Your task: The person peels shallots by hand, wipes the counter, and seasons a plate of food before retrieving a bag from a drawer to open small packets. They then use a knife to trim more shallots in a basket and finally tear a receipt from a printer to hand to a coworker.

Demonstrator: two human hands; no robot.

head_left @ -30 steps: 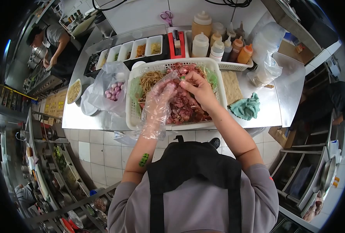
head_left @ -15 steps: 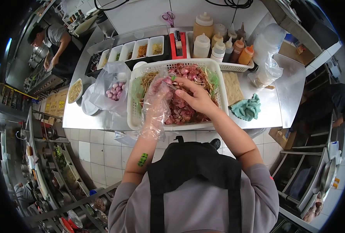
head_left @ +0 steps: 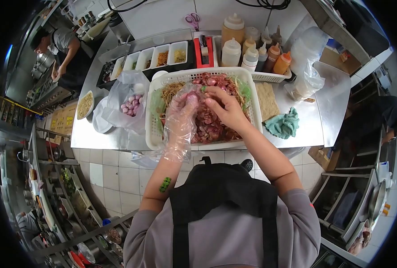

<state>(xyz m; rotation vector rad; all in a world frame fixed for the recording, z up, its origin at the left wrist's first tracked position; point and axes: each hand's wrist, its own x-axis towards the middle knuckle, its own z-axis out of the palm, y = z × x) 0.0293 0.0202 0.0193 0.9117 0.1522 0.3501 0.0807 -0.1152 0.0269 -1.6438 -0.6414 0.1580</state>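
Note:
In my left hand (head_left: 183,109), which wears a loose clear plastic glove, a purple-red shallot (head_left: 192,96) is gripped by closed fingers. My bare right hand (head_left: 226,108) is curled just to the right of it, thumb and fingers pinched. A small knife with a thin blade showed in that hand earlier; now the fingers mostly hide it. Something green shows at the index fingertip. Both hands are over a white perforated basket (head_left: 155,140) filled with red shallots and loose skins (head_left: 209,127). Dry roots (head_left: 171,90) lie at its left side.
A plastic bag of peeled shallots (head_left: 131,105) stands left of the basket. Behind are seasoning tubs (head_left: 161,59), a red-framed holder (head_left: 204,53) and squeeze bottles (head_left: 231,52). A green cloth (head_left: 284,123) lies right. A co-worker (head_left: 66,53) stands far left.
My right hand has drawn slightly right, away from the left hand, and the blade no longer shows clearly. My left hand has turned a little, exposing more of the shallot.

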